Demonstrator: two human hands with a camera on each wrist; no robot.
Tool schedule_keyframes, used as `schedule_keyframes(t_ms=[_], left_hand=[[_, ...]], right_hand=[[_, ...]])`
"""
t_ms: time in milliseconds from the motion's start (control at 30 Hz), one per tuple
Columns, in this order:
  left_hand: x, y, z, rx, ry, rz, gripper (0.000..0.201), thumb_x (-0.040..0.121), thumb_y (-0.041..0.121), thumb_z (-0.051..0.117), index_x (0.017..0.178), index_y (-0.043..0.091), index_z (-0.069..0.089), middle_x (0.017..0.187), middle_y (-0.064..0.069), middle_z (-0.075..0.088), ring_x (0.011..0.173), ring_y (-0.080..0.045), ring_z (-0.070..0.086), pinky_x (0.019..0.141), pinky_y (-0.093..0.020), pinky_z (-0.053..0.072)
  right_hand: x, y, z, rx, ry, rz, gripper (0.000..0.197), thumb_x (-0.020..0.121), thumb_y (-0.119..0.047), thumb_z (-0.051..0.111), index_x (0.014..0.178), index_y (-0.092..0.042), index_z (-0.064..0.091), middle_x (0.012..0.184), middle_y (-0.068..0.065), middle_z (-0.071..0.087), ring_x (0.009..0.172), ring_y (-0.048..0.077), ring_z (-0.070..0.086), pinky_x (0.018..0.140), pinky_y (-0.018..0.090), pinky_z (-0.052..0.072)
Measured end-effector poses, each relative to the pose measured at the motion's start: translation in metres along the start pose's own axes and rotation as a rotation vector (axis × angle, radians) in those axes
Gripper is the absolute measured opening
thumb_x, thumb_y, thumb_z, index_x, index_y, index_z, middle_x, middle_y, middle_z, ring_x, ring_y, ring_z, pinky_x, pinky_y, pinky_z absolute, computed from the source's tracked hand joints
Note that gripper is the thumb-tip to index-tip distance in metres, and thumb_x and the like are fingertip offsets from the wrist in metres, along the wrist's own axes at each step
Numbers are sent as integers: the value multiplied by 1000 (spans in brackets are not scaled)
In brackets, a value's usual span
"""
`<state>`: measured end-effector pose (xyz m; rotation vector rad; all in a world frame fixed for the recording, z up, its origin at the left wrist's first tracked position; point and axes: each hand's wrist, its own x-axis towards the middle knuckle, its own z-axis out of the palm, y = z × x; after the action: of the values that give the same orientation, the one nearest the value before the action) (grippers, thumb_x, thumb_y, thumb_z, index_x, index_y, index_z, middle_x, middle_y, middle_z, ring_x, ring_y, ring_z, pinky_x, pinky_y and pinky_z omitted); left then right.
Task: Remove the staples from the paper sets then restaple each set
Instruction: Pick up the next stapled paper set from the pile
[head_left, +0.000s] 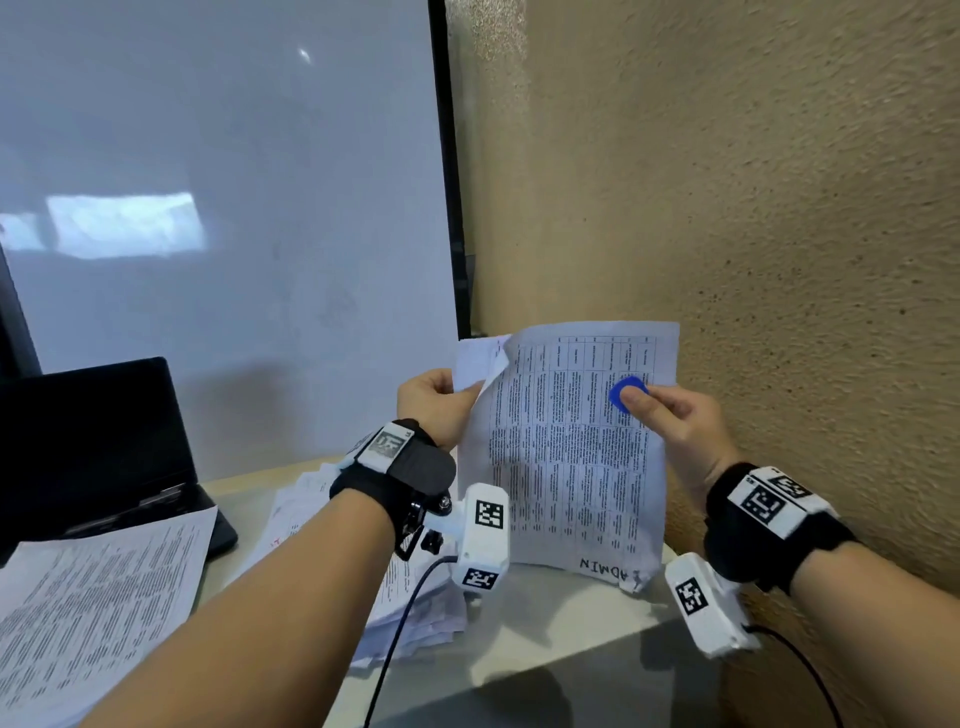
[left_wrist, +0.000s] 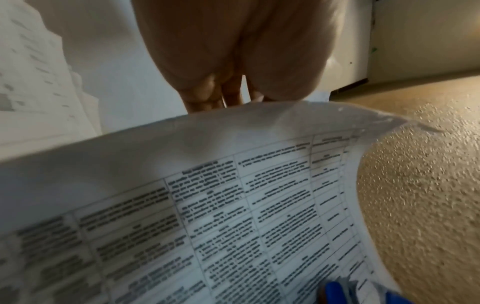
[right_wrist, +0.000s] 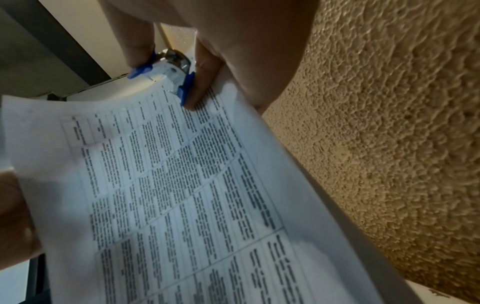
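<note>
Paper set (head_left: 566, 457) upright between both grips: left grip (head_left: 434, 402) pinching its left edge, right grip (head_left: 670, 415) squeezing blue staple remover (head_left: 627, 393) onto its right edge.

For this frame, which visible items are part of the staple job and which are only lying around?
In use:
- held paper set, gripped by the left hand at its edge
- blue staple remover, pinched in the right hand
- paper pile and printed sheets on the desk, probably other sets

Lying about:
- black laptop
- whiteboard
</note>
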<state>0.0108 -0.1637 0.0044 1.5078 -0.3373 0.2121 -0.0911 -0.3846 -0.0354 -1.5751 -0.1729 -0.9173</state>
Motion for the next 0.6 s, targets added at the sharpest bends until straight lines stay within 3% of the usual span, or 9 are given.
schedule_keyframes(t_ms=[67,167,267,367,433,533,600], left_hand=[[0,1,-1,-12,-26,24,23,79,22,80,68,6,67,68,-4,64,64,-17,54,65,-35,50],[-4,4,-1,-36,7,55,26,85,17,74,60,17,69,56,7,63,54,-12,52,56,-27,48],[-9,7,0,-81,20,52,4,81,6,76,77,8,75,59,6,68,53,-11,58,55,-27,51],[-8,9,0,-82,5,49,13,77,-1,76,83,10,75,75,-2,74,64,-16,65,64,-33,57],[-7,11,-2,-62,-33,60,13,78,2,76,89,10,74,88,-8,75,74,-20,67,72,-38,57],[-6,9,-4,28,-65,35,10,84,18,75,80,12,68,80,-3,71,71,-20,63,64,-35,54],[-7,6,-4,48,-59,27,11,89,20,69,82,11,69,83,-5,72,78,-27,68,69,-42,58]], right_hand=[[0,-1,-1,7,-5,10,37,70,-47,72,86,-14,75,89,6,75,89,16,68,81,27,49],[-1,-1,-3,-15,-20,25,34,73,-43,75,88,-13,76,91,7,75,93,20,69,87,32,49],[-1,1,-2,-34,-14,56,35,72,-41,75,92,-12,75,93,7,75,95,19,68,89,33,48],[-2,-1,-1,-31,-7,55,37,69,-42,72,92,-14,75,94,5,75,95,16,68,88,31,48],[-2,-2,-1,-28,-10,47,38,70,-43,72,93,-13,75,94,6,75,96,18,68,89,32,48],[-4,-5,-1,-5,1,31,39,73,-42,78,94,-9,75,94,7,75,95,18,69,87,29,49],[-6,-7,1,6,-7,27,37,72,-40,73,93,-9,75,93,6,75,93,15,69,84,26,49]])
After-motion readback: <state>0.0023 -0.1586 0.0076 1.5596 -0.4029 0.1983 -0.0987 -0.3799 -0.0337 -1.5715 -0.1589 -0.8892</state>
